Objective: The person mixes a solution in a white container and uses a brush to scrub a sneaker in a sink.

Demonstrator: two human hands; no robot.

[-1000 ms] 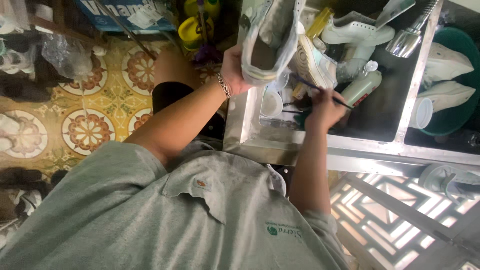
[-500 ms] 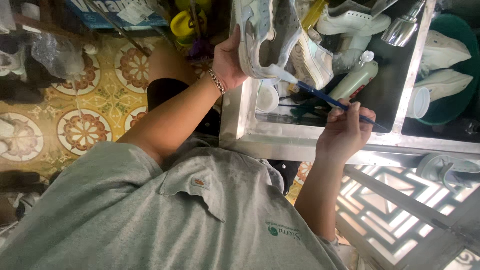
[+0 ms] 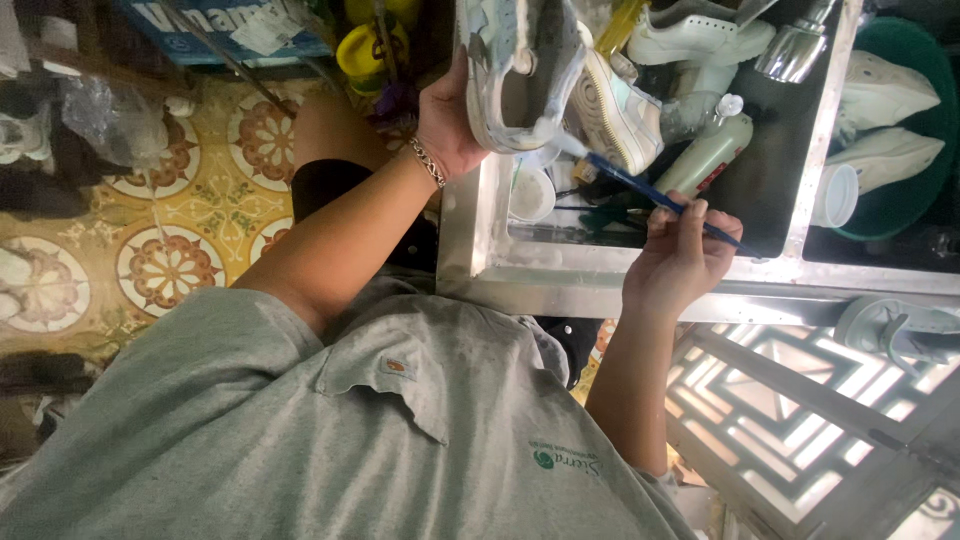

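Observation:
My left hand (image 3: 450, 125), with a bracelet at the wrist, grips a white and grey sneaker (image 3: 520, 70) and holds it sole-side toward me above the left end of a steel sink (image 3: 620, 290). My right hand (image 3: 680, 255) rests near the sink's front rim and pinches a thin blue-handled brush (image 3: 630, 185). The brush's tip reaches up to the lower edge of the held sneaker.
Inside the sink lie another white sneaker (image 3: 620, 110), a pale bottle (image 3: 705, 155), a small white tub (image 3: 530, 195) and a white cup (image 3: 835, 195). A green basin (image 3: 900, 200) holding white shoes stands at the right. Patterned floor tiles (image 3: 190, 220) lie left; a metal grille (image 3: 800, 400) is lower right.
My right hand has drawn back from inside the sink to its front rim with the brush, whose tip now points at the sneaker. My left hand has turned the sneaker slightly.

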